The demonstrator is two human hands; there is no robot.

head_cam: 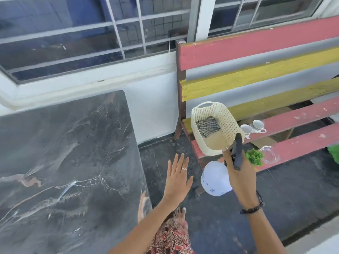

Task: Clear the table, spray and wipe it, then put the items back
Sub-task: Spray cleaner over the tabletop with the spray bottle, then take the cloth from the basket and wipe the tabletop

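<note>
The right hand (240, 173) is wrapped around the dark trigger handle of a white spray bottle (215, 178), holding it in the air just in front of the bench (256, 52), whose slats are painted red and yellow. Small blue marks show on the bottle's body, too blurred to read. The left hand (178, 177) hovers flat with fingers spread, holding nothing, between the bench and the dark marble table (64, 153). On the bench seat stand a cream basket (227, 121) holding a checked cloth (208, 126), two white cups (252, 128) beside it, a small green plant (254, 156) and a clear glass item (268, 154).
</note>
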